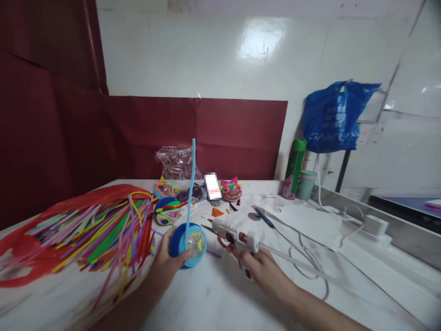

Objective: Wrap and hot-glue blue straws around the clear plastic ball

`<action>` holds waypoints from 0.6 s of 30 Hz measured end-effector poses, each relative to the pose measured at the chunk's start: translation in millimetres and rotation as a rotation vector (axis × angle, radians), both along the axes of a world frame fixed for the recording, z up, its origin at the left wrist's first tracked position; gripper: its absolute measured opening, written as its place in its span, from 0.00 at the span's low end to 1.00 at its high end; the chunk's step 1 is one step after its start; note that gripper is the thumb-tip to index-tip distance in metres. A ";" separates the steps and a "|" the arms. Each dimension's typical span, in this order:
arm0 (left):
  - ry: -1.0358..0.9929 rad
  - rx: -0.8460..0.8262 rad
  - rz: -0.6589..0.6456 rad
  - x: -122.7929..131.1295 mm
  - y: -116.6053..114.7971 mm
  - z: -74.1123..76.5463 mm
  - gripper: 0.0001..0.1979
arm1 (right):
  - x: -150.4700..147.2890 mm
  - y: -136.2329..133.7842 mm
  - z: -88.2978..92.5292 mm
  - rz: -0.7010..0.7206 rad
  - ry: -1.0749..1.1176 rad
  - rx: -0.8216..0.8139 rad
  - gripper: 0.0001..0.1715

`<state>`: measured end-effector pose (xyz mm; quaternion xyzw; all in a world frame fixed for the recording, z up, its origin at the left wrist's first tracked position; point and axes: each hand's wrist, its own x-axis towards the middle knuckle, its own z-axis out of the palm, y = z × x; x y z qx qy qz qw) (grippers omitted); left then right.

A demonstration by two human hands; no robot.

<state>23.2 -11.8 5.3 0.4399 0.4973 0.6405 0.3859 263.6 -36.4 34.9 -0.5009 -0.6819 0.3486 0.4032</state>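
Observation:
My left hand grips a round blue craft piece, wound with blue pipe cleaner around a clear window with yellow bits inside. A light-blue pipe cleaner rises upright from it. In my right hand is a white hot glue gun, its nozzle aimed left toward the craft piece but apart from it. A translucent glue stick sticks out of its back. Orange-handled scissors show beneath the gun; whether my fingers touch them I cannot tell.
Many coloured pipe cleaners lie on a red bag at left. Finished-looking round pieces, a phone and a pink cat-eared piece stand behind. A blue-handled tool, cables, and a green can are at right.

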 end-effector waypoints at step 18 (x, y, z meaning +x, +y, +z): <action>0.063 0.045 -0.109 2.7 -1.8 -6.1 0.42 | -4.8 -34.2 -5.0 0.172 -0.089 0.295 0.08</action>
